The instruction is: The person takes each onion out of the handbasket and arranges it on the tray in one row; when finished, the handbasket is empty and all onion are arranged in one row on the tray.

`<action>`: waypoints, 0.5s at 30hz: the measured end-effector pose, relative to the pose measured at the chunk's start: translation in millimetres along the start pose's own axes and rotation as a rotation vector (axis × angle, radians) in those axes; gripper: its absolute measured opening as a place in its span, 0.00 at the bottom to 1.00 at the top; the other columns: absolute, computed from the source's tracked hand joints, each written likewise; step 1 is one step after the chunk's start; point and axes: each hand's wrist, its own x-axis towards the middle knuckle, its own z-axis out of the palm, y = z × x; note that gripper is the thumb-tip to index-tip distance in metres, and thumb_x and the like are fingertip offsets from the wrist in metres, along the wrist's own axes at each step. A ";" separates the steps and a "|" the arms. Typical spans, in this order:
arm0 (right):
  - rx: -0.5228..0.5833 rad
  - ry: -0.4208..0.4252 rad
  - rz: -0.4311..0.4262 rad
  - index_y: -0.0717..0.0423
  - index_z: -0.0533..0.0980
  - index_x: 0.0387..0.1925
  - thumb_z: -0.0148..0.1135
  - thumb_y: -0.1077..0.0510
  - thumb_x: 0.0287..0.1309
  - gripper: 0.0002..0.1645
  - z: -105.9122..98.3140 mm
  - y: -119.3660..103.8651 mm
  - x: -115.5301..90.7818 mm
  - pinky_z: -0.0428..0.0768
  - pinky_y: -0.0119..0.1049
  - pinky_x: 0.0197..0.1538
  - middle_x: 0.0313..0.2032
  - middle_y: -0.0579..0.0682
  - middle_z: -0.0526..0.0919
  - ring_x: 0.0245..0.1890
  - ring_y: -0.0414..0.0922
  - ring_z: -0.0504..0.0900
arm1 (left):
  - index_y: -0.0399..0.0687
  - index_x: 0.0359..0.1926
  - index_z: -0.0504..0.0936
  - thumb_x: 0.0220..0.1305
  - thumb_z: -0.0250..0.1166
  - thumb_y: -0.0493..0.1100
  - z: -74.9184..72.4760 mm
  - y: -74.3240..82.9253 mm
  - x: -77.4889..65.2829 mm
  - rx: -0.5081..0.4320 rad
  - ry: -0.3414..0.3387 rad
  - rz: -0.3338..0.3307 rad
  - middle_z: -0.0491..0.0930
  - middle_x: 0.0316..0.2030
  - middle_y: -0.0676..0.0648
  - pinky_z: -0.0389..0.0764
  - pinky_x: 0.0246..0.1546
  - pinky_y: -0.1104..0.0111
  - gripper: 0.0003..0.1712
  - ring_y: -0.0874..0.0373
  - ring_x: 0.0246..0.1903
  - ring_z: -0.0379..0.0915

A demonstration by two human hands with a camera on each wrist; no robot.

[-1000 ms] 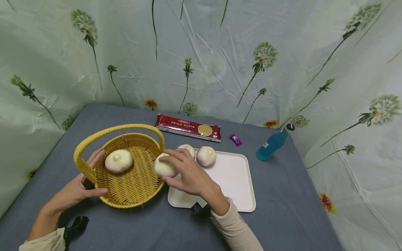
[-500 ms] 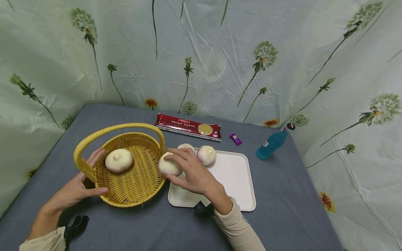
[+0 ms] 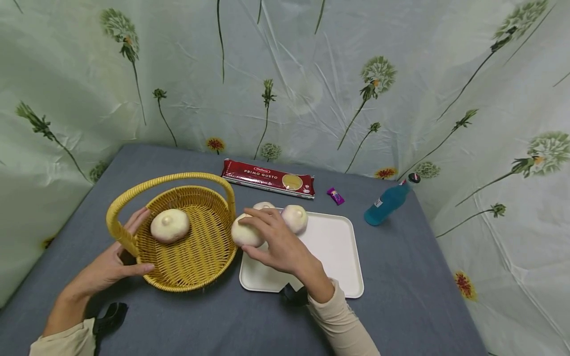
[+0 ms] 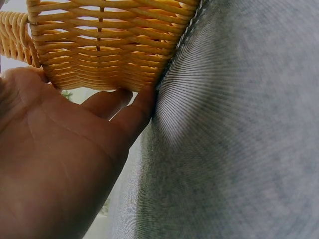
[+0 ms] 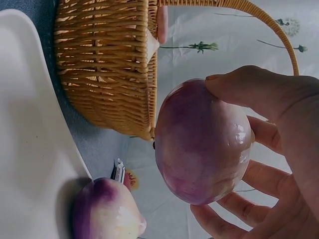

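In the head view a yellow wicker basket (image 3: 196,257) with a tall handle stands on the left, a purple-and-white turnip (image 3: 169,226) lying inside it. My left hand (image 3: 104,267) rests against the basket's left side, thumb and fingers extended and spread along it; the left wrist view shows fingers (image 4: 137,112) touching the weave low down. My right hand (image 3: 282,244) grips another turnip (image 5: 202,144) between thumb and fingers, just right of the basket rim, above the tray's left edge. Behind that hand two more turnips sit on the white tray (image 3: 331,257), one (image 3: 295,219) partly covered.
A red pasta packet (image 3: 268,179) lies at the back of the grey table (image 3: 414,296). Near it is a small purple-wrapped sweet (image 3: 335,196). Farther right stands a blue bottle (image 3: 387,205) with a dark cap. A flowered curtain hangs behind the table.
My right hand has moved a little to the right with its turnip, away from above the basket rim. The left hand and the basket stay in place.
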 end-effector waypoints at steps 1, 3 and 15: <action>0.001 0.000 0.002 0.50 0.76 0.59 0.73 0.52 0.56 0.29 -0.5 0.3 -0.4 0.65 0.52 0.70 0.66 0.53 0.75 0.67 0.53 0.69 | 0.60 0.81 0.35 0.56 0.68 0.23 -0.1 0.1 0.2 0.001 -0.003 0.000 0.24 0.80 0.57 0.40 0.56 0.91 0.66 0.82 0.71 0.24; 0.004 0.003 0.007 0.50 0.76 0.59 0.73 0.52 0.56 0.29 -1.4 0.9 -1.2 0.66 0.52 0.69 0.66 0.53 0.75 0.67 0.54 0.69 | 0.60 0.81 0.34 0.56 0.68 0.23 -0.3 -0.1 0.5 0.003 -0.008 0.002 0.23 0.79 0.57 0.40 0.55 0.91 0.66 0.82 0.71 0.23; 0.002 0.028 0.029 0.50 0.77 0.58 0.73 0.52 0.56 0.28 -5.6 8.4 -5.9 0.70 0.47 0.65 0.65 0.51 0.76 0.63 0.50 0.71 | 0.60 0.81 0.35 0.56 0.67 0.23 -0.9 -0.9 0.6 -0.016 -0.007 0.003 0.24 0.79 0.58 0.42 0.56 0.90 0.66 0.81 0.71 0.24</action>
